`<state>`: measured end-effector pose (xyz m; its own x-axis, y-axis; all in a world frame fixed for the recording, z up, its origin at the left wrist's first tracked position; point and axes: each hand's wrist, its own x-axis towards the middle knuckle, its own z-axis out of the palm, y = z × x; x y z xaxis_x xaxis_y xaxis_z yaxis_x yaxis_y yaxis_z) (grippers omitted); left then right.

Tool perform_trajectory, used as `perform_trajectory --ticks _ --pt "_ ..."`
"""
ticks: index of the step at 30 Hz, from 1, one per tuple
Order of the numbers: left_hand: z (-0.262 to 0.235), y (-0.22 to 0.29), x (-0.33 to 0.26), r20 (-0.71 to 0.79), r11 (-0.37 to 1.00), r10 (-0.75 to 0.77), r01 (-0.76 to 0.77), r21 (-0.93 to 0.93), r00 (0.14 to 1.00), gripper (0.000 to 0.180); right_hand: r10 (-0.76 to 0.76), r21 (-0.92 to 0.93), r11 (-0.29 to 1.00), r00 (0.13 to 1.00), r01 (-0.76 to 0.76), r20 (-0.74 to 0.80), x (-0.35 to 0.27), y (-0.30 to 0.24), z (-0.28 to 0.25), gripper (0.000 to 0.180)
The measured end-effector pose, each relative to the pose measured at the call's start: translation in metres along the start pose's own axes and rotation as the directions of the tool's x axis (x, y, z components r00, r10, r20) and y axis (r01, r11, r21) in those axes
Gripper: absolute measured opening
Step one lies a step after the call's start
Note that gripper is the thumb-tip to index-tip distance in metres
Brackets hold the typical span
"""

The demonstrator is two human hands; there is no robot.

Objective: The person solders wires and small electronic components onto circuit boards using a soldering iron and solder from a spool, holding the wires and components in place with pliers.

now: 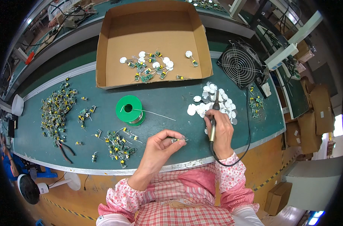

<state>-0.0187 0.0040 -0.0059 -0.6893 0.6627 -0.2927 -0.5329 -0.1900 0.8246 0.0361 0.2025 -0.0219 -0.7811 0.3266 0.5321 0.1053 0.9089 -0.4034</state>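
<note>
My left hand point(158, 147) is closed, pinching a small circuit board point(174, 140) with thin wire leads above the front of the bench. My right hand point(222, 132) grips a soldering iron point(213, 132) upright, its dark tip pointing away from me. The fingertips of that hand are at the near edge of a heap of round white discs point(228, 104); whether they touch a disc as well is hidden. A green spool of solder wire point(129, 106) stands left of the discs, its loose end stretched out to the right. Nearer my left hand lies a pile of small circuit boards point(118, 146).
A shallow cardboard box point(148, 35) at the back holds several boards joined to discs. A larger board heap point(58, 107) and pliers point(66, 152) lie at left. A black fan point(239, 64) stands back right. The iron's cable point(249, 128) loops around my right wrist.
</note>
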Motion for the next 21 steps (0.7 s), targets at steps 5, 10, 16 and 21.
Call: perform_trajectory --ticks 5,10,16,21 --pt "0.006 -0.005 0.003 -0.023 0.997 0.075 -0.074 0.035 0.997 0.012 -0.08 -0.029 0.996 0.996 0.079 -0.034 0.0 0.004 -0.005 0.019" --pt "0.009 -0.019 0.007 -0.045 0.948 0.182 -0.163 0.274 0.982 0.01 0.253 0.468 0.852 0.967 -0.235 0.025 -0.013 -0.033 -0.024 0.012" --pt "0.025 -0.017 0.006 -0.015 0.932 0.224 -0.21 0.295 0.974 0.009 0.282 0.656 0.712 0.957 -0.252 0.061 -0.027 -0.045 -0.033 0.013" --pt "0.024 -0.018 0.005 -0.024 0.912 0.272 -0.249 0.325 0.962 0.008 0.26 0.643 0.721 0.961 -0.257 0.092 -0.03 -0.048 -0.039 0.013"
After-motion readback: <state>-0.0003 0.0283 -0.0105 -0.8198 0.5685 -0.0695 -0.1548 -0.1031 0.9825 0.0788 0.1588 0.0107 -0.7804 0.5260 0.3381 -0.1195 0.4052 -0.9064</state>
